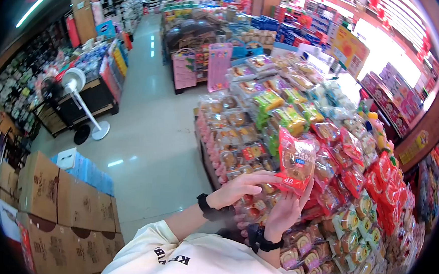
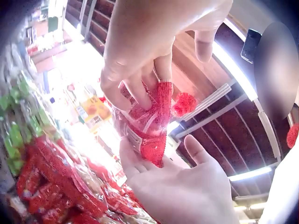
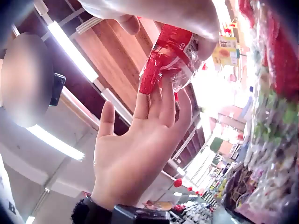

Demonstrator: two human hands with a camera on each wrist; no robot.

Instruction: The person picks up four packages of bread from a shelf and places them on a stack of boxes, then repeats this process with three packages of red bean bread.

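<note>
A red and clear plastic packet of bread is held up over the display of packaged baked goods. My left hand touches its lower left edge with nearly straight fingers. My right hand supports the bottom from below, its palm turned up. In the left wrist view, the crimped red end of the packet rests against the right hand's fingers, with the thumb standing apart. The right wrist view has the left hand's extended fingers lying along the packet, thumb free.
Red packets and boxed pastries fill the display around the hands. Cardboard cartons stack at the left, near a white fan. A tiled aisle runs between the carton stack and the display.
</note>
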